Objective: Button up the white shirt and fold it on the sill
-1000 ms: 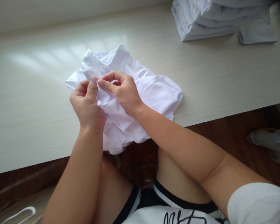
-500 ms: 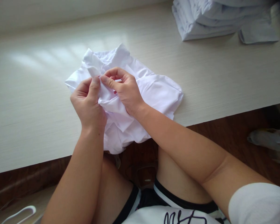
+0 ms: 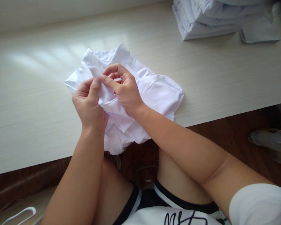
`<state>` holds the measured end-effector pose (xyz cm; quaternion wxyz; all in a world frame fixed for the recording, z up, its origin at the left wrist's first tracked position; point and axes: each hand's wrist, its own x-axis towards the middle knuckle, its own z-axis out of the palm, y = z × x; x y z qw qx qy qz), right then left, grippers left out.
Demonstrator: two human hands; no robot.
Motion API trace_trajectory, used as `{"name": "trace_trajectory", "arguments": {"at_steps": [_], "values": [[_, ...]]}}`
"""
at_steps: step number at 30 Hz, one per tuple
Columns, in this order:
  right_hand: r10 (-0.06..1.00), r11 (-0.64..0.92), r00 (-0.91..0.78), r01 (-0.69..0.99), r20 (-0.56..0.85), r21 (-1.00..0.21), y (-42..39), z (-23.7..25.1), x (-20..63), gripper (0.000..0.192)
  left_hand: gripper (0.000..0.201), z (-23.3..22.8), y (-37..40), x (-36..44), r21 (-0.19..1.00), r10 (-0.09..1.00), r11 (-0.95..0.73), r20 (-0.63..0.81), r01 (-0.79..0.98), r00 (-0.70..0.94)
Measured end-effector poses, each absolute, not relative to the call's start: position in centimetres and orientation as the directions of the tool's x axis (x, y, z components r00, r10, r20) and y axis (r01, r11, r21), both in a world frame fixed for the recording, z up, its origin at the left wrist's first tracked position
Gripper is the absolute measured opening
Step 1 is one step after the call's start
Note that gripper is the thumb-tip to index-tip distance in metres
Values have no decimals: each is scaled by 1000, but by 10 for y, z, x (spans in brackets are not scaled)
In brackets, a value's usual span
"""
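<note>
Both hands pinch one fold of the crumpled white garment (image 3: 152,93) at the table's (image 3: 37,103) 6 o'clock edge: left hand (image 3: 89,104) and right hand (image 3: 124,90) clamped thumb-to-finger. It looks unfolded; a folded stack (image 3: 213,18) waits at 1 o'clock

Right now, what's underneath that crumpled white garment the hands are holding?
The pale table lies under most of the crumpled white garment; its near part overhangs the edge. Whatever sits beneath its folds is covered.

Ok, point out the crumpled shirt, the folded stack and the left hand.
Crumpled shirt (image 3: 159,93), head view, on its smooth right part.
Folded stack (image 3: 208,18), head view, on its front layers.
Left hand (image 3: 89,104), head view, on its back.
</note>
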<state>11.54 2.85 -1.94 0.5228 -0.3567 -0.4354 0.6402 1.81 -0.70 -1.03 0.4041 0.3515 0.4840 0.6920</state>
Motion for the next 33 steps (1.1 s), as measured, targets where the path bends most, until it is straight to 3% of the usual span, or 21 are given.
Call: {"name": "trace_trajectory", "arguments": {"at_steps": [7, 18, 20, 25, 33], "values": [[989, 50, -111, -384, 100, -922, 28, -21, 113, 23, 15, -13, -5, 15, 964, 909, -140, 35, -226, -415], [992, 55, -88, -355, 91, -933, 27, -21, 112, 23, 24, -14, -6, 11, 988, 918, -73, 13, -138, -395], [992, 37, -104, -345, 78, -938, 28, -20, 113, 21, 20, -13, -7, 11, 986, 914, -88, 23, -143, -405], [994, -3, -104, -358, 37, -934, 28, -16, 114, 24, 38, -8, -6, 12, 969, 907, -191, 112, -159, -405], [979, -184, -158, -448, -126, -875, 27, -3, 120, 21, 18, -7, -1, -1, 977, 968, -124, 80, -176, -237]]}}
